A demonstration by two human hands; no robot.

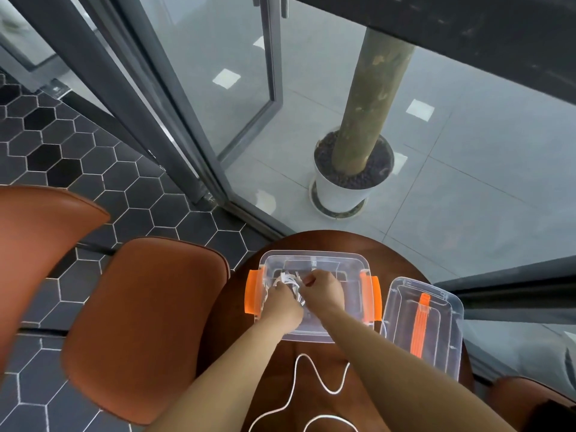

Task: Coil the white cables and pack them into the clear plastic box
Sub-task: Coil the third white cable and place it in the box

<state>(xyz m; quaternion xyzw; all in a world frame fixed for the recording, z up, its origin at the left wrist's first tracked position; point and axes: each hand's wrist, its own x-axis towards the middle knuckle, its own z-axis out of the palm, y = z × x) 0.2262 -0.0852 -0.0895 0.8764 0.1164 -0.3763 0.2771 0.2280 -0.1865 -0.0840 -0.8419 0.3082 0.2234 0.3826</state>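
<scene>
A clear plastic box with orange latches stands on a small round brown table. Both my hands reach into it. My left hand grips a coiled white cable in the box's left half. My right hand sits just right of the coil, fingers curled and pinching the cable at its top. A second white cable lies loose in wavy loops on the table's near side, between my forearms.
The box's clear lid with an orange handle lies upside down to the right of the box. Brown leather chairs stand at the left. A white plant pot sits on the floor behind glass doors beyond the table.
</scene>
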